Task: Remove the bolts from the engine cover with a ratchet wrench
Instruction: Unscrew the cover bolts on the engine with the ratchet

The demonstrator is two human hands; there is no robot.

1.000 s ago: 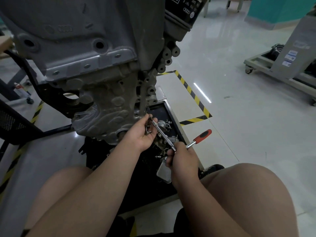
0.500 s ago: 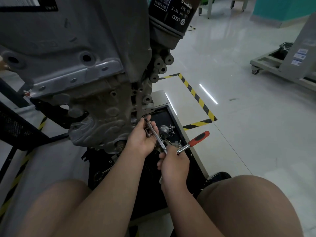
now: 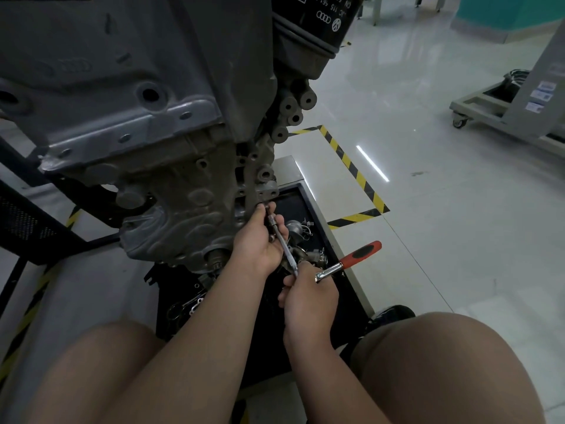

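Note:
A grey engine cover [image 3: 171, 215] hangs on the engine block above a black parts tray [image 3: 305, 206]. The ratchet wrench [image 3: 351, 260] has a red and black handle that sticks out to the right. Its long chrome extension bar [image 3: 282, 243] runs up and left to the cover's right edge. My left hand [image 3: 260, 240] is closed around the upper end of the bar, with the socket tip at a bolt boss. My right hand [image 3: 308, 298] grips the ratchet head at the bar's lower end. The bolt itself is hidden by my fingers.
Loose metal parts and clamps [image 3: 301, 231] lie in the tray. A black oil filter [image 3: 315, 29] juts out at the top. Yellow-black floor tape [image 3: 354, 175] marks the glossy floor to the right. A wheeled grey stand [image 3: 504, 108] is at far right. My bare knees fill the bottom.
Both hands and the wrench have risen toward the cover's right edge, with the socket tip now up at a boss. The view has moved closer to the engine.

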